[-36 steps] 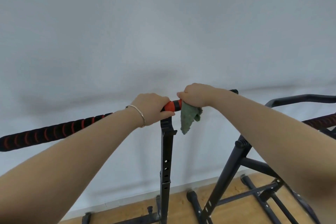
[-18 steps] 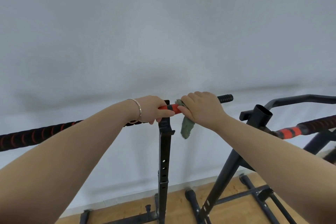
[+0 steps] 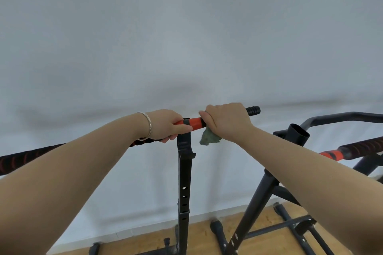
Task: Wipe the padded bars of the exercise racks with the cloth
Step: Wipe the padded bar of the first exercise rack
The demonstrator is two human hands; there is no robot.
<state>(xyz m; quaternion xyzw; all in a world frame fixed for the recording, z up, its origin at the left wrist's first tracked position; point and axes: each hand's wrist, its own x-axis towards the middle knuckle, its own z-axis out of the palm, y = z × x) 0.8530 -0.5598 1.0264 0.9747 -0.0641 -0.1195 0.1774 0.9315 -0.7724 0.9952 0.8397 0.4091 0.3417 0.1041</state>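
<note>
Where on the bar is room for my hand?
Free: the padded bar left of the left hand, and its ribbed tip right of the right hand. Crowded: the orange gap between the hands, where the upright post sits and the cloth hangs.

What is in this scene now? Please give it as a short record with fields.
left hand: grips the bar, just left of the post
right hand: holds the cloth round the bar, right of the post
cloth: green, one end hangs under the bar
second rack: at right, untouched
floor: wood
</note>
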